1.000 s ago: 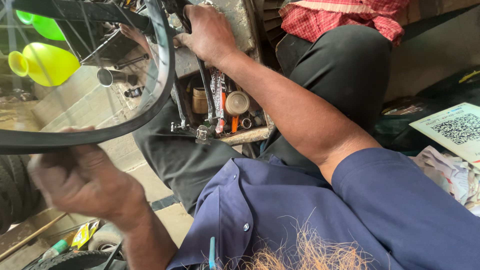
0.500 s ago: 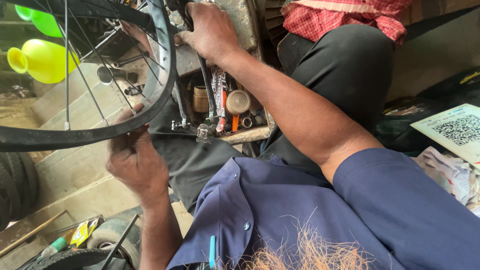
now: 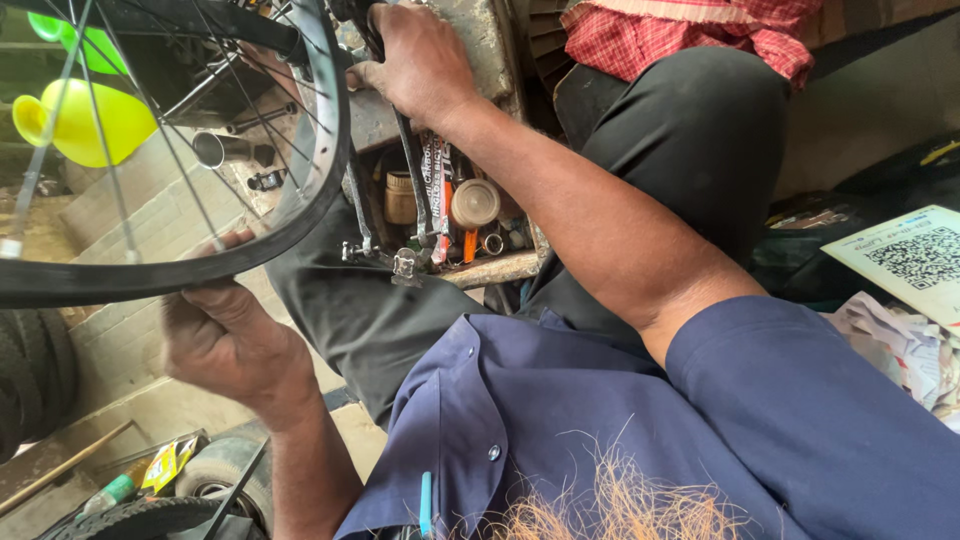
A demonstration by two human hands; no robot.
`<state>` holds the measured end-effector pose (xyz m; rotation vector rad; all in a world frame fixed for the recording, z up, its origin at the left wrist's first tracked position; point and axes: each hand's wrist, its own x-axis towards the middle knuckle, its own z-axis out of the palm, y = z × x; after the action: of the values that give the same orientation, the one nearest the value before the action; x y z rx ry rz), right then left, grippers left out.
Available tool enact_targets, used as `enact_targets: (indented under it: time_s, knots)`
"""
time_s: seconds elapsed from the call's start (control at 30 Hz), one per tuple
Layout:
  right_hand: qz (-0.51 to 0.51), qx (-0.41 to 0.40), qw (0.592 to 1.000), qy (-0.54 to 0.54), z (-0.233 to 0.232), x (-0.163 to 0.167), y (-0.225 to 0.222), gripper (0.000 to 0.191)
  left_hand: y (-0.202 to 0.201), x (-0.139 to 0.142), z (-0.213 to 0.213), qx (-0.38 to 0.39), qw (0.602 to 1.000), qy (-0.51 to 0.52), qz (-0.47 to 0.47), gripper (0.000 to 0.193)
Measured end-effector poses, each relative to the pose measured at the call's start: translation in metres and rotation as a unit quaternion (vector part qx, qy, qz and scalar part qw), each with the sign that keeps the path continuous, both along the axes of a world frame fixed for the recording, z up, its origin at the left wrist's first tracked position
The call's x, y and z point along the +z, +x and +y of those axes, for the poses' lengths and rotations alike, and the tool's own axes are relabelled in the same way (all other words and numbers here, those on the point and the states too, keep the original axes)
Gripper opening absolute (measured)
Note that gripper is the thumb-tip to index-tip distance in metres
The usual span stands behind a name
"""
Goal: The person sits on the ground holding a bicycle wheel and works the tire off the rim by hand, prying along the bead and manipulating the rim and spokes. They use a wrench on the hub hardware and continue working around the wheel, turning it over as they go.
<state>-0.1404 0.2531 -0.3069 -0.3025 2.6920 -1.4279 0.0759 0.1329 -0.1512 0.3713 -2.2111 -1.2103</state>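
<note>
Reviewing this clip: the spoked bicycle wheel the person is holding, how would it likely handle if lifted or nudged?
The bicycle wheel looks light for its size: mostly thin spokes and open space. The metal rim probably stays stiff rather than flexing. Being round, it would likely roll or spin if pushed; the left hand grips the tyre edge, the right hand holds above.

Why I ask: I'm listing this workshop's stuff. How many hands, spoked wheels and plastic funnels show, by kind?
Hands: 2, left hand and right hand
Wheels: 1, the spoked wheel
Funnels: 2, yellow funnel and green funnel
Total: 5
</note>
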Motion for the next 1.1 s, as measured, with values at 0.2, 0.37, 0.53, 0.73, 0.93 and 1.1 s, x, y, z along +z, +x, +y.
enact_targets:
  time_s: [0.2, 0.37, 0.53, 0.73, 0.93, 1.1]
  knots:
    - [-0.004, -0.004, 1.000, -0.016, 0.001, -0.001, 0.000, 0.049, 0.001, 0.037, -0.016, 0.014, 0.991, -0.100, 0.086, 0.039]
    - [0.040, -0.005, 0.999, -0.020, 0.001, -0.003, 0.000, 0.049, 0.000, 0.066, -0.013, 0.018, 0.990, -0.088, 0.108, 0.033]
    - [0.011, -0.004, 1.000, -0.013, 0.001, -0.004, 0.000, 0.050, -0.006, 0.072, -0.009, 0.009, 0.996, 0.026, 0.081, 0.028]
    - [0.033, -0.004, 0.999, -0.019, 0.000, -0.008, -0.001, 0.047, -0.008, 0.048, -0.017, -0.011, 0.979, -0.199, 0.033, 0.023]
    - [0.036, -0.008, 0.999, -0.008, -0.001, -0.010, 0.000, 0.045, 0.003, -0.006, 0.002, -0.038, 0.996, 0.031, -0.070, 0.021]
    - [0.008, -0.001, 1.000, 0.000, -0.001, -0.004, 0.000, 0.043, -0.002, -0.006, 0.003, -0.046, 0.991, -0.021, -0.123, 0.021]
